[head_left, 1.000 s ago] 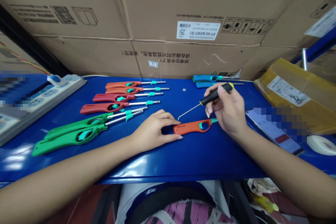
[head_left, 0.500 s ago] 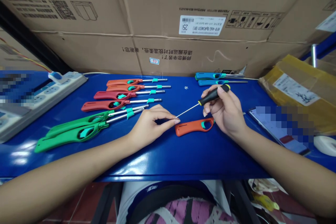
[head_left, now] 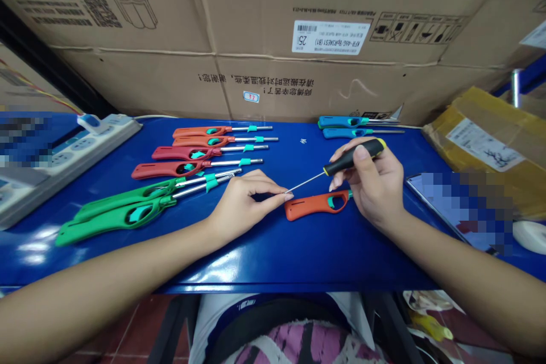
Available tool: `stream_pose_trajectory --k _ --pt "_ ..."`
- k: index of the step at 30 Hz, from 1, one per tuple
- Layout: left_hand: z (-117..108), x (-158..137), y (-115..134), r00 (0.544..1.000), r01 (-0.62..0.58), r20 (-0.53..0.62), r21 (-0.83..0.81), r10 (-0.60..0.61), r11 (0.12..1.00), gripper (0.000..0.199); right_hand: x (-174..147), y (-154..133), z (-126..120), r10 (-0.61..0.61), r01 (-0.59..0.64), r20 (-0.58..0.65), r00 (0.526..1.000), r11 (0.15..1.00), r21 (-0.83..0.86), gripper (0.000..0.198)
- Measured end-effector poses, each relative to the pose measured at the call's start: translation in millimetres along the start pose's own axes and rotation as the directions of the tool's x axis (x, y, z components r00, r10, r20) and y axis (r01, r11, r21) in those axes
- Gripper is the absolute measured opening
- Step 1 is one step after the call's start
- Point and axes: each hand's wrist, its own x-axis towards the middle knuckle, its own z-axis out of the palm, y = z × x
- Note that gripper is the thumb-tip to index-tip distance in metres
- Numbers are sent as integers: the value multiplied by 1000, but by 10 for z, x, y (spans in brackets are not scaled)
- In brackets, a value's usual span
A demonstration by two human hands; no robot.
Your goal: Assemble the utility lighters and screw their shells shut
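A black and yellow screwdriver [head_left: 355,157] is gripped by its handle in my right hand [head_left: 377,185], its thin shaft slanting down to the left. The tip meets the pinched thumb and fingers of my left hand [head_left: 249,202]; anything small between those fingertips is hidden. Just below the shaft, an orange lighter [head_left: 315,205] with a teal trigger lies on the blue table [head_left: 264,256], its nozzle end partly behind my right hand. Left of my left hand lie two green lighters [head_left: 115,222], two red lighters [head_left: 170,169] and two more orange lighters [head_left: 200,140].
Blue lighters [head_left: 345,132] lie at the back right. A large cardboard box [head_left: 256,23] walls off the rear. A power strip [head_left: 63,165] stands at left; a phone [head_left: 443,210], a taped yellow parcel [head_left: 473,131] and a white object [head_left: 529,236] are at right.
My right hand and the screwdriver handle have shifted slightly right, with the handle turned a little. My left hand stays in place, still pinching at the tip.
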Motion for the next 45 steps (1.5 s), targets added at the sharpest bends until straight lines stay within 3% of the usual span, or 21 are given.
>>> stream_pose_trajectory --k 18,26,36,38,42,45 --pt "-6 -8 -6 1000 5 -16 13 -5 1000 5 -17 -9 12 53 -54 -33 998 998 -25 25" --pt "-7 -9 -4 1000 26 7 9 -26 1000 9 -11 -22 -18 84 -84 49 995 996 13 26" --pt "11 -4 -29 998 -12 68 21 11 1000 9 -50 -33 35 26 -19 162 986 999 -43 20" --pt "6 2 -17 993 -55 106 37 51 998 17 -23 -101 90 6 6 155 988 997 -77 21" --pt "2 -4 -21 982 -79 177 61 67 995 52 106 -332 230 -60 78 116 991 984 -162 23" --pt "13 -19 -52 973 -78 223 69 60 995 60 186 -449 318 -98 122 118 988 967 -225 23"
